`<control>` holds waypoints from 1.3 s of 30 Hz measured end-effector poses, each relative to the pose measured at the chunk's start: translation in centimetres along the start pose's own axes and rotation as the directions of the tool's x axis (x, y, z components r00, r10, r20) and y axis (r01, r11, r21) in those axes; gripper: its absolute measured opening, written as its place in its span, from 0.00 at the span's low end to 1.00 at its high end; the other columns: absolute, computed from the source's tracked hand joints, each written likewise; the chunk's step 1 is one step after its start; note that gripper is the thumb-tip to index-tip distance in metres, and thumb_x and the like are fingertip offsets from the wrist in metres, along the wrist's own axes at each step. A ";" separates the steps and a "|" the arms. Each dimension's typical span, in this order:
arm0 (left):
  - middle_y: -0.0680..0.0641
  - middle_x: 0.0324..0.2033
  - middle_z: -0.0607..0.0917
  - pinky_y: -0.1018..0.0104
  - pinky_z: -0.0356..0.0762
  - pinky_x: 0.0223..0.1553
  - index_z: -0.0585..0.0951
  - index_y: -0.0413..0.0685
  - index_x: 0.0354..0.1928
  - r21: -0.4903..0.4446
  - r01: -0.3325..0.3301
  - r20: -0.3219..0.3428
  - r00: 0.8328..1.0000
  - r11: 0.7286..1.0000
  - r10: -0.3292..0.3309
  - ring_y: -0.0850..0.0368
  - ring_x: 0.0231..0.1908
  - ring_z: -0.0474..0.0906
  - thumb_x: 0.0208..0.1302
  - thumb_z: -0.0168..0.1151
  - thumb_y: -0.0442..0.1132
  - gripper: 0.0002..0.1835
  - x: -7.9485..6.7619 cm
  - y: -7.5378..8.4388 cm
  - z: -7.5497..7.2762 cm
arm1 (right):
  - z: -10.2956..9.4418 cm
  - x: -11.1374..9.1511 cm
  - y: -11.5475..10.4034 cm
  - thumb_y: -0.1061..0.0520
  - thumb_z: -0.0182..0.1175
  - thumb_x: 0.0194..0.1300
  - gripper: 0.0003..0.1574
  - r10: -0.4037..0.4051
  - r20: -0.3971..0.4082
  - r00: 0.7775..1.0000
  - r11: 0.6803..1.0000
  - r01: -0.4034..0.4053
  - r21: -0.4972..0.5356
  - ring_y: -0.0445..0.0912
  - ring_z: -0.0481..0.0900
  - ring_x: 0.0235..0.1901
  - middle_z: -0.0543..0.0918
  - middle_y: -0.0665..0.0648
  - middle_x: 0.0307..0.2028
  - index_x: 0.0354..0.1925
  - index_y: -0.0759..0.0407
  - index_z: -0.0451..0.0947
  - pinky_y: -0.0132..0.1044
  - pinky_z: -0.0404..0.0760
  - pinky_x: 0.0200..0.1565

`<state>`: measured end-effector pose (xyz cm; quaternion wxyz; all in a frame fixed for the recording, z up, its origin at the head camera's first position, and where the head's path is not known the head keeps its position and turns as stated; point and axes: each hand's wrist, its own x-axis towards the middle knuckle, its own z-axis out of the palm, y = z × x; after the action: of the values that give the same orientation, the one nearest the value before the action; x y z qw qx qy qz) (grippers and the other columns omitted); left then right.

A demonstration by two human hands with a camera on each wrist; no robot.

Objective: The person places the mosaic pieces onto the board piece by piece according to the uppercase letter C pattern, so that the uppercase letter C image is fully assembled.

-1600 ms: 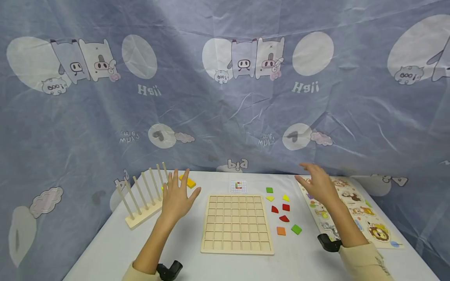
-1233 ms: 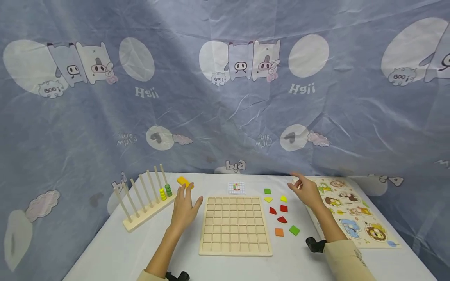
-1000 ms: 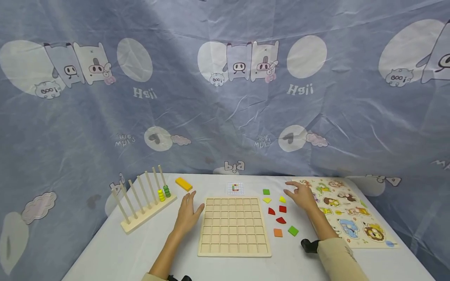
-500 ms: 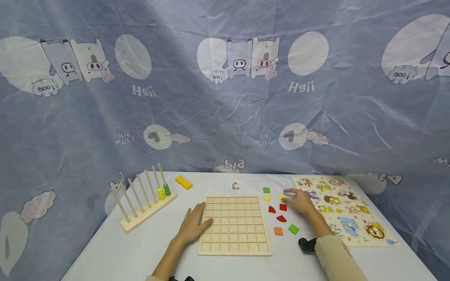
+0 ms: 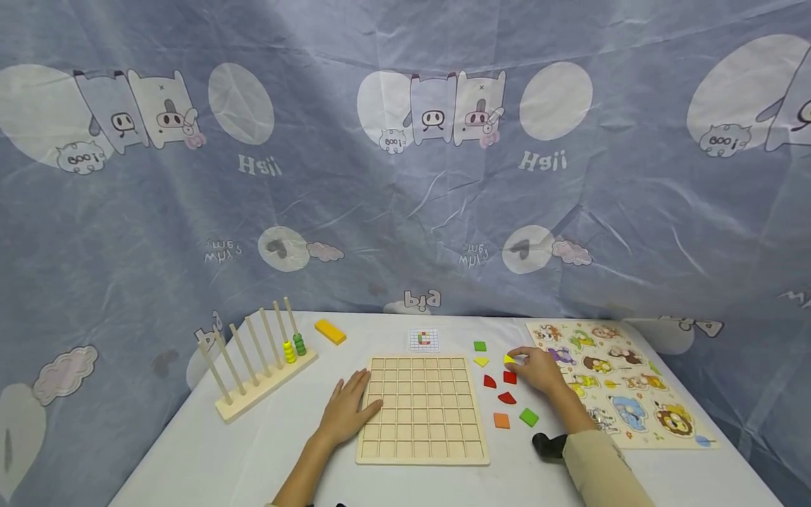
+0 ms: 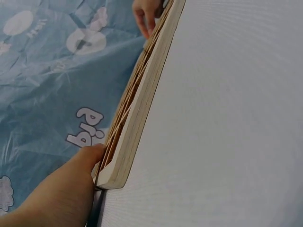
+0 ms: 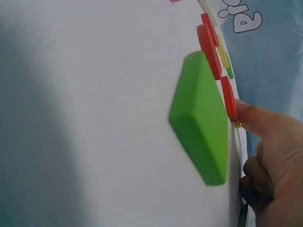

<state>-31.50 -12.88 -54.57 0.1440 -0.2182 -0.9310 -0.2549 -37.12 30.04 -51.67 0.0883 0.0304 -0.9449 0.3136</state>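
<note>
My left hand [image 5: 345, 410] rests at the left edge of a square wooden grid board [image 5: 421, 461]. In the left wrist view its thumb lies over the board's rim [image 6: 139, 118]; the other fingers are hidden. To the right of the board, my right hand [image 5: 538, 370] pinches a small yellow tile [image 5: 509, 359] between thumb and fingertips, low over the table. Just in front of it lies a red square tile [image 5: 510, 378]. In the right wrist view a green tile [image 7: 201, 118] looms large nearby, and the fingertips partly cover the yellow tile.
Red quarter-round tiles [image 5: 507, 398], an orange square [image 5: 501, 420] and another yellow tile [image 5: 481, 361] lie right of the board. A pattern card [image 5: 424, 340] is behind it. A peg abacus [image 5: 266, 387] and yellow block [image 5: 331, 332] stand left; an animal puzzle [image 5: 627, 380] lies right.
My left hand has come down and right from above the table to the board's left edge. My right hand has lowered leftward from over the puzzle and taken hold of the yellow tile.
</note>
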 end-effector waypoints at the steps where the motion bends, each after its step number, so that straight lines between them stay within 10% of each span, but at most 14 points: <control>1: 0.38 0.64 0.65 0.42 0.46 0.65 0.64 0.35 0.64 -0.003 -0.003 -0.003 1.000 1.000 0.003 0.43 0.65 0.57 0.63 0.53 0.57 0.38 0.0 0.0 0.0 | 0.0 0.0 0.0 0.50 0.67 0.54 0.20 -0.003 -0.004 1.000 1.000 0.003 -0.002 0.44 0.62 0.19 0.67 0.52 0.17 0.44 0.60 0.81 0.35 0.61 0.21; 12: 0.39 0.64 0.65 0.42 0.47 0.64 0.66 0.39 0.64 -0.048 -0.009 -0.008 1.000 0.999 0.009 0.44 0.65 0.58 0.63 0.54 0.56 0.35 0.0 0.2 0.1 | -0.6 -1.1 -0.5 0.48 0.67 0.54 0.20 -0.035 -0.094 0.995 0.996 0.043 0.082 0.40 0.48 0.13 0.54 0.47 0.11 0.42 0.59 0.82 0.31 0.51 0.14; 21: 0.40 0.63 0.66 0.42 0.47 0.64 0.67 0.40 0.64 -0.043 -0.004 -0.010 1.000 0.999 0.004 0.44 0.65 0.58 0.63 0.53 0.57 0.35 -0.3 -0.4 0.3 | -0.5 -2.5 -5.8 0.47 0.69 0.52 0.19 -0.134 -0.210 0.968 0.982 0.159 0.105 0.39 0.47 0.10 0.53 0.47 0.09 0.42 0.52 0.82 0.30 0.50 0.11; 39: 0.42 0.64 0.66 0.45 0.46 0.65 0.67 0.42 0.64 -0.056 0.007 0.003 1.000 0.998 -0.007 0.46 0.66 0.56 0.63 0.54 0.57 0.34 -0.1 -0.2 -0.2 | 4.8 -1.0 -13.8 0.50 0.68 0.53 0.15 -0.236 -0.128 0.963 0.950 0.257 0.178 0.38 0.46 0.11 0.54 0.45 0.08 0.40 0.53 0.83 0.28 0.48 0.13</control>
<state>-31.43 -13.22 -54.50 0.1357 -0.2193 -0.9244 -0.2812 -35.31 16.09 -47.48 0.1731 0.1402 -0.8928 0.3916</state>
